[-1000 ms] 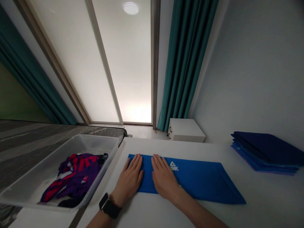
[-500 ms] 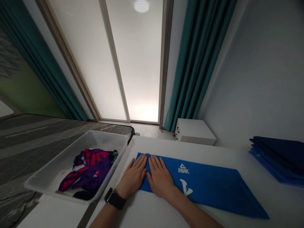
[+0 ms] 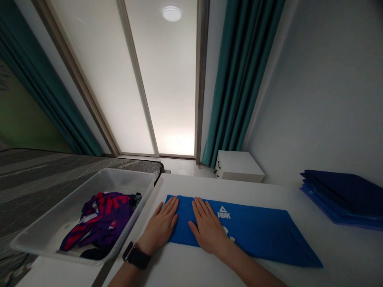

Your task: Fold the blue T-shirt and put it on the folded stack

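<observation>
Your left hand [image 3: 160,226] and right hand [image 3: 209,231], fingers narrowly spaced, lie flat on the long folded blue cloth's [image 3: 263,233] left part, likely to smooth it.

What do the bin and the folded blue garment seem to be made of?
Storage bin: probably plastic, smooth and semi-clear; its cloudy walls let light through.

Folded blue garment: matt fabric, lying thin and flat under a white PEAK print; perhaps polyester, but the fibre can't be told.

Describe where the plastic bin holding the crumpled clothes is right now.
In the head view, the plastic bin is on the person's left, beside the watch on the left wrist, with the patterned grey surface beyond it.
</observation>
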`<state>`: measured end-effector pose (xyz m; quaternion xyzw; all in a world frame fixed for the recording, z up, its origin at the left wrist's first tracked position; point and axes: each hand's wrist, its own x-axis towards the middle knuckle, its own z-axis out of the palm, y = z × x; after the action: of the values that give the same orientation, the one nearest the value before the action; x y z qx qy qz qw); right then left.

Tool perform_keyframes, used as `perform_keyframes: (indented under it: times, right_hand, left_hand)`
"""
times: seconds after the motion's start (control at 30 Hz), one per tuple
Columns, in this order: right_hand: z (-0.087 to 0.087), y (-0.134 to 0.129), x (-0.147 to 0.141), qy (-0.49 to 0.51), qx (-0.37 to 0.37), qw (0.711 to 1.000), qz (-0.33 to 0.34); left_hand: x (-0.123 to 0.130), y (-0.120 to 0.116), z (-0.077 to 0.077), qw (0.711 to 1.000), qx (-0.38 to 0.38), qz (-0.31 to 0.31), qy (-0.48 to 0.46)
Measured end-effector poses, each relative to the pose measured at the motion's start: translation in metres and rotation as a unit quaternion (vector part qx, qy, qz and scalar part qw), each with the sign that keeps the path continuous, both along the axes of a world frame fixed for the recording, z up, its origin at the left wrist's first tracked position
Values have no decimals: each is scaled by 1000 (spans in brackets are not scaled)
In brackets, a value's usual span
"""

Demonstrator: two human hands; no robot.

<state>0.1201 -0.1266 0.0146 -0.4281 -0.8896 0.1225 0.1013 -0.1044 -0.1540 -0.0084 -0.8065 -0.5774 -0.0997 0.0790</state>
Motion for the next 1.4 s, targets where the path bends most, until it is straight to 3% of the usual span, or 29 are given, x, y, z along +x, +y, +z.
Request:
perform_keyframes:
  times: [0.4, 0.73, 0.87, 1.0, 1.13, 1.4]
  right_hand:
    - [-1, -1, 94, -47, -28, 998, -44]
    - [-16, -5, 155, -63, 17, 985, -161]
    - [-22, -8, 167, -71, 11, 979, -191]
    - [-23, -10, 168, -76, 1, 978, -193]
    - [-23, -7, 174, -70, 22, 979, -193]
    - [-30, 5, 205, -83, 128, 966, -208]
  left_hand:
    - [-3, 3, 1, 1000, -17, -1, 22]
    - [-9, 5, -4, 999, -10, -2, 32]
    - [-2, 7, 2, 998, 34, -15, 49]
    - [38, 4, 24, 994, 90, -49, 37]
    - [98, -3, 43, 988, 46, -143, 19]
    - [197, 9, 49, 970, -37, -238, -23]
